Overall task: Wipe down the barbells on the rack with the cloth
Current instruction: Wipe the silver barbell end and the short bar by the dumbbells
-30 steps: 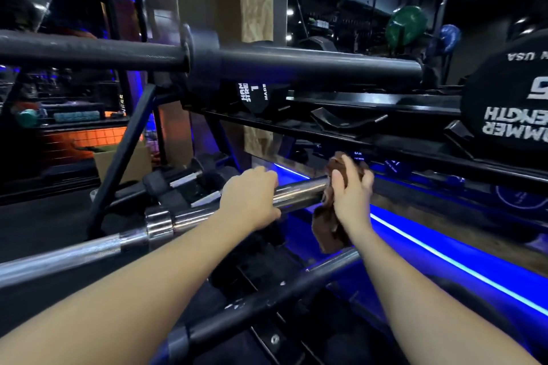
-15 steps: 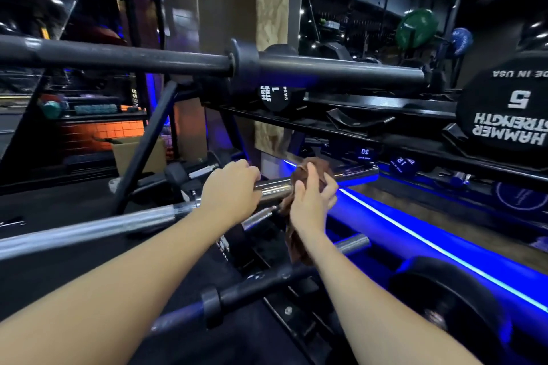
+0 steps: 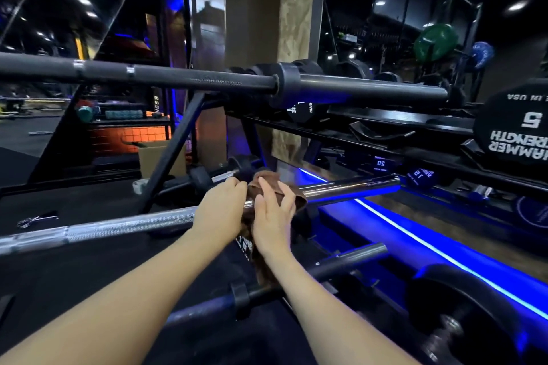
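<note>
A chrome barbell [image 3: 350, 188] lies across the middle tier of the black rack [image 3: 169, 157]. My left hand [image 3: 221, 207] grips its shaft just left of the sleeve. A brown cloth [image 3: 267, 184] is draped over the bar beside that hand, its tail hanging down. My right hand [image 3: 274, 216] presses on the cloth with the fingers nearly straight. A black barbell [image 3: 178, 77] rests on the top tier above, and a dark barbell [image 3: 350, 259] lies on the lower tier below my right forearm.
A dumbbell rack stands to the right, with a black 5 dumbbell [image 3: 516, 127] at its end and smaller dumbbells [image 3: 421, 176] under it. A blue light strip [image 3: 444, 258] runs along the floor. A cardboard box [image 3: 154, 157] sits behind the rack. A black plate [image 3: 462, 320] is at lower right.
My right hand and the cloth have slid left along the chrome sleeve, from near its end to right beside my left hand. The left hand keeps its grip on the bar.
</note>
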The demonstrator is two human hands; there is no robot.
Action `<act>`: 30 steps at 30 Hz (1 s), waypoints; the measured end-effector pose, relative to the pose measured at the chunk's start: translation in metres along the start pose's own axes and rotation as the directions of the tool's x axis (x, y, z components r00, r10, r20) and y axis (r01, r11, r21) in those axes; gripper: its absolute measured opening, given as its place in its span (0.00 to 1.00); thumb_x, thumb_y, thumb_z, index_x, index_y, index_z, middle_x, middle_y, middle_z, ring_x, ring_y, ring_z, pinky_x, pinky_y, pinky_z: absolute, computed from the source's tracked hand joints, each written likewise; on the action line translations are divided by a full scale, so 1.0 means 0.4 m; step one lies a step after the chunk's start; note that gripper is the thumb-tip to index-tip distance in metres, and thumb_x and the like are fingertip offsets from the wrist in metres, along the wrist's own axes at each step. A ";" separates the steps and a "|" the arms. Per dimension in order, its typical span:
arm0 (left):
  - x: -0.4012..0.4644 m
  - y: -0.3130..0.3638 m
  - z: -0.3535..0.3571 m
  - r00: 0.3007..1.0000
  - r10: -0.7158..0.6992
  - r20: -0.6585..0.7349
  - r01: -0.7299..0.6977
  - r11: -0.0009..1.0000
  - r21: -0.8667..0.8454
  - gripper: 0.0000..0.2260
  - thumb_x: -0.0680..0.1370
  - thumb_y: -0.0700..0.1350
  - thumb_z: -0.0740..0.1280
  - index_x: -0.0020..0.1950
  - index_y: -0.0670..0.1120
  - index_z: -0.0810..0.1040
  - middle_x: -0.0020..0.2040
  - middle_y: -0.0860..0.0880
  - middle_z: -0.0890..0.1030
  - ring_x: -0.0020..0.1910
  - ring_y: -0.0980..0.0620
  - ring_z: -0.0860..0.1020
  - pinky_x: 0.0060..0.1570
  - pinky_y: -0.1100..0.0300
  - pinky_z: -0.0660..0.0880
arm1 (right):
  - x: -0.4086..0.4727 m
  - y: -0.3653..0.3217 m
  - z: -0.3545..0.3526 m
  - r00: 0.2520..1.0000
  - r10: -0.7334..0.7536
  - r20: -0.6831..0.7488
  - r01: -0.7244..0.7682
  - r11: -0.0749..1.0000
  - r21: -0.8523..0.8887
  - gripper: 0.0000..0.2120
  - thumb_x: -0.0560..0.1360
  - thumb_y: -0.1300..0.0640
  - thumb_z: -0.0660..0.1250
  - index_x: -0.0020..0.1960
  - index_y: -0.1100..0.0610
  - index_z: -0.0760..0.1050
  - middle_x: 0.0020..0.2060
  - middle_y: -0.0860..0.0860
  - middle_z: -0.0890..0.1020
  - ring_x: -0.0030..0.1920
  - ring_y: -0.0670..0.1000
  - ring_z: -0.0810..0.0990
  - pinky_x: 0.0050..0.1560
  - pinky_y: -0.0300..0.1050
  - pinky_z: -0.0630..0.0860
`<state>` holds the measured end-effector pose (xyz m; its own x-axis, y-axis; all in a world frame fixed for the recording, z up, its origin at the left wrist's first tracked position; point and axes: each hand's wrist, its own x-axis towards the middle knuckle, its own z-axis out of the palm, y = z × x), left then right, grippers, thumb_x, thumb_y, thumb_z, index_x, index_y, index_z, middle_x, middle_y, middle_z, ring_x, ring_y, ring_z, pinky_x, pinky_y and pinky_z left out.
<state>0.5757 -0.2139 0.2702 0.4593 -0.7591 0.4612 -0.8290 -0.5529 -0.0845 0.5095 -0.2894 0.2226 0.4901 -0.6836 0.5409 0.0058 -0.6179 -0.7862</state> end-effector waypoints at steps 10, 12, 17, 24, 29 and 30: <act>0.081 -0.032 -0.059 0.974 -0.009 0.225 0.024 0.998 -0.065 0.23 0.56 0.56 0.79 0.42 0.46 0.77 0.37 0.51 0.76 0.38 0.50 0.74 0.34 0.60 0.67 | -0.005 0.031 -0.015 0.994 -0.106 0.020 0.107 0.989 -0.104 0.26 0.76 0.46 0.48 0.73 0.46 0.64 0.73 0.50 0.55 0.72 0.51 0.54 0.71 0.46 0.58; 0.096 -0.044 -0.070 0.956 -0.020 0.293 0.064 0.988 -0.144 0.23 0.54 0.57 0.81 0.36 0.45 0.76 0.33 0.50 0.77 0.33 0.52 0.73 0.30 0.60 0.68 | -0.011 0.045 -0.018 0.989 -0.145 0.010 0.145 0.983 -0.114 0.27 0.76 0.43 0.47 0.73 0.45 0.64 0.73 0.50 0.55 0.72 0.51 0.54 0.72 0.48 0.59; 0.133 -0.070 -0.093 0.874 -0.008 0.487 0.167 0.944 -0.284 0.22 0.55 0.57 0.81 0.38 0.47 0.76 0.30 0.55 0.73 0.32 0.56 0.72 0.34 0.63 0.69 | 0.010 0.072 -0.020 0.972 -0.233 -0.001 0.228 0.952 -0.203 0.28 0.76 0.42 0.45 0.73 0.46 0.65 0.72 0.52 0.59 0.71 0.51 0.56 0.70 0.46 0.59; 0.158 -0.103 -0.068 0.836 -0.001 0.549 0.249 0.891 -0.379 0.23 0.52 0.58 0.82 0.40 0.50 0.80 0.34 0.57 0.78 0.38 0.55 0.76 0.42 0.63 0.70 | 0.073 0.141 -0.071 0.952 -0.287 -0.105 0.255 0.934 -0.249 0.24 0.77 0.45 0.52 0.69 0.52 0.71 0.67 0.57 0.67 0.66 0.56 0.64 0.67 0.45 0.60; 0.156 -0.083 -0.085 0.835 -0.022 0.550 0.246 0.908 -0.339 0.25 0.56 0.55 0.82 0.39 0.41 0.76 0.29 0.56 0.72 0.32 0.56 0.71 0.36 0.63 0.67 | 0.153 0.204 -0.174 0.969 -0.069 -0.238 0.018 0.977 -0.211 0.18 0.81 0.54 0.57 0.70 0.50 0.69 0.71 0.55 0.60 0.69 0.56 0.60 0.62 0.39 0.58; 0.154 -0.077 -0.088 0.840 -0.029 0.543 0.244 0.913 -0.329 0.27 0.57 0.55 0.81 0.41 0.37 0.74 0.28 0.56 0.70 0.30 0.56 0.69 0.35 0.64 0.66 | 0.164 0.206 -0.180 0.962 -0.022 -0.271 -0.032 0.980 -0.194 0.18 0.81 0.56 0.58 0.70 0.51 0.69 0.71 0.54 0.60 0.69 0.56 0.60 0.63 0.41 0.59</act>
<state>0.6184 -0.2316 0.3324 0.5826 -0.8078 -0.0896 -0.7494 -0.5765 0.3255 0.4792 -0.4130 0.2150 0.2357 -0.7492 0.6190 -0.1793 -0.6596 -0.7299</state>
